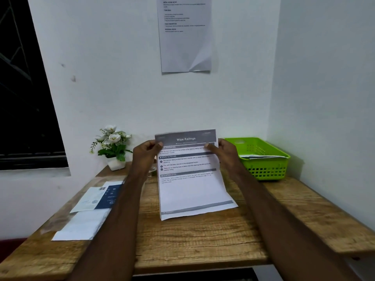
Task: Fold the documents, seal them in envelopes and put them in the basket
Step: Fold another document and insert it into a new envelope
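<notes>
Left hand (149,150): we find it pinching the top left corner of the document (192,179), thumb on the printed face.
Right hand (222,150): pinching the top right corner likewise; both hands occupied, neither free.
Document: one printed sheet headed "Wipe Railings", its top edge lifted, its bottom edge resting on the bench (203,240). We see no crease in it; we judge the fold is only starting.
Envelopes (95,201): a loose pile lying flat at the left of the bench, well apart from the sheet; we cannot tell how many, nor whether any is sealed.
Basket (265,169): green, at the far right of the bench, already holding some flat paper items, which we take for finished envelopes.
Remaining for this sheet, in our judgement: folding, inserting, sealing, placing in the basket.
Also present: a potted flower (112,147) at the back left; a notice (185,35) on the wall.
</notes>
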Demonstrator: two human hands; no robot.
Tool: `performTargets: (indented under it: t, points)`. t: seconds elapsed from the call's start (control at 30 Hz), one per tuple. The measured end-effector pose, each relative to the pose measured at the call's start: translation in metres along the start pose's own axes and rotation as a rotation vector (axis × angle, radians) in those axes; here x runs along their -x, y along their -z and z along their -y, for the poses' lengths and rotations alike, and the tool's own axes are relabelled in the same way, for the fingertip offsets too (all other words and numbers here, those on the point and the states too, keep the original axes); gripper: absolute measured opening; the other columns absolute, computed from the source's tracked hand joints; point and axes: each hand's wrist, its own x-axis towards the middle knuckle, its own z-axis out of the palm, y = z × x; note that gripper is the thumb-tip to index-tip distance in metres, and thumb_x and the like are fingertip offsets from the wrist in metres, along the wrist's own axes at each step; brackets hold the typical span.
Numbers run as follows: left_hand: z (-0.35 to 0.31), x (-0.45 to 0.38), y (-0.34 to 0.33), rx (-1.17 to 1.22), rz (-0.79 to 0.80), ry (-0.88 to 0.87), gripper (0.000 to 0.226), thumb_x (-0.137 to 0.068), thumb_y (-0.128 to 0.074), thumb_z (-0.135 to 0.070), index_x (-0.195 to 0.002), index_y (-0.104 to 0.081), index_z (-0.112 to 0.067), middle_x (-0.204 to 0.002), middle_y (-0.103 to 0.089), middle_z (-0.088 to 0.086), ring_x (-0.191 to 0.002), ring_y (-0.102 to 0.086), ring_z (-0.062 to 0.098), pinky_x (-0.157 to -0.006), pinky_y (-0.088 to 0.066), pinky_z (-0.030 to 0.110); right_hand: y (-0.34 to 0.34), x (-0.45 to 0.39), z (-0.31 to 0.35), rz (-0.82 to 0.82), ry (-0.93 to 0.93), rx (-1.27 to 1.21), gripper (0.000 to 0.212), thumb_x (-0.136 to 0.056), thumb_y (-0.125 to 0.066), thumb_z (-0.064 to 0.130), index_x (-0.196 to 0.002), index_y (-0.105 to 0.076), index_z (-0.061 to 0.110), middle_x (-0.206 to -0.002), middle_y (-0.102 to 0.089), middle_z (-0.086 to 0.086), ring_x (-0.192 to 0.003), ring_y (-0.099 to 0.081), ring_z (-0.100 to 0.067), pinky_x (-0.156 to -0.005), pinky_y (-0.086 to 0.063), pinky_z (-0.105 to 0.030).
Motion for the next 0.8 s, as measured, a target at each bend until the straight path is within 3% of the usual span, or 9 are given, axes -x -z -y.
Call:
performTargets:
  t: [0.13, 0.23, 0.33, 0.43, 0.6, 0.7, 0.8]
  points:
    - [-0.003, 0.002, -0.006, 0.089, 0.031, 0.034, 0.020, -0.094, -0.073, -0.025, -0.109, -0.075, -0.012, -0.099, -0.079, 0.009, -0.084, -0.074, 0.023, -0.072, -0.062, 0.037, -0.001, -0.002, 0.005, -0.035, 0.032, -0.016, 0.008, -0.094, -0.072, 0.013, -0.100, -0.076, 0.015, -0.089, -0.077, 0.006, -0.081, -0.070, -0.007, -0.075, -0.057, -0.024]
    - [-0.003, 0.003, -0.006, 0.221, 0.170, 0.228, 0.039, -0.091, -0.075, -0.031, -0.121, -0.070, -0.007, -0.112, -0.076, 0.019, -0.100, -0.074, 0.036, -0.086, -0.060, 0.052, -0.006, -0.005, 0.008, -0.078, 0.028, -0.061, 0.008, -0.096, -0.070, 0.015, -0.101, -0.076, 0.014, -0.092, -0.076, 0.003, -0.085, -0.069, -0.011, -0.080, -0.056, -0.029]
    - [-0.002, 0.011, -0.005, 0.206, 0.316, 0.363, 0.039, -0.092, -0.074, -0.023, -0.125, -0.067, -0.003, -0.116, -0.074, 0.022, -0.106, -0.073, 0.039, -0.084, -0.061, 0.054, -0.009, -0.008, 0.009, -0.112, -0.011, -0.154, 0.009, -0.096, -0.069, 0.012, -0.096, -0.076, 0.018, -0.089, -0.078, 0.008, -0.085, -0.070, -0.012, -0.083, -0.057, -0.033]
    - [0.001, 0.012, -0.004, 0.217, 0.320, 0.379, 0.031, -0.096, -0.069, -0.017, -0.123, -0.067, -0.001, -0.117, -0.073, 0.023, -0.098, -0.075, 0.036, -0.075, -0.064, 0.048, -0.009, -0.008, 0.009, -0.115, -0.029, -0.175, 0.015, -0.097, -0.065, 0.008, -0.097, -0.075, 0.020, -0.087, -0.077, 0.011, -0.087, -0.071, -0.013, -0.085, -0.058, -0.034]
    - [0.003, 0.008, -0.005, 0.245, 0.319, 0.370, 0.028, -0.099, -0.063, -0.016, -0.124, -0.066, -0.003, -0.120, -0.072, 0.023, -0.098, -0.074, 0.036, -0.078, -0.063, 0.049, -0.007, -0.008, 0.010, -0.099, -0.052, -0.214, 0.017, -0.099, -0.060, 0.006, -0.102, -0.074, 0.015, -0.096, -0.076, 0.000, -0.090, -0.069, -0.017, -0.086, -0.058, -0.035]
    - [0.003, 0.007, -0.007, 0.253, 0.310, 0.366, 0.031, -0.101, -0.061, -0.017, -0.128, -0.064, -0.003, -0.123, -0.071, 0.023, -0.107, -0.070, 0.040, -0.082, -0.063, 0.051, -0.006, -0.009, 0.009, -0.080, -0.045, -0.178, 0.019, -0.100, -0.060, 0.007, -0.100, -0.074, 0.019, -0.093, -0.076, 0.005, -0.085, -0.070, -0.011, -0.080, -0.057, -0.031]
    - [0.003, 0.006, -0.005, 0.277, 0.292, 0.368, 0.032, -0.102, -0.060, -0.020, -0.128, -0.063, -0.003, -0.122, -0.071, 0.023, -0.105, -0.072, 0.038, -0.080, -0.063, 0.050, -0.001, -0.007, 0.008, -0.053, 0.077, -0.052, 0.022, -0.101, -0.059, 0.006, -0.102, -0.075, 0.022, -0.088, -0.072, 0.018, -0.074, -0.064, 0.010, -0.068, -0.049, -0.013]
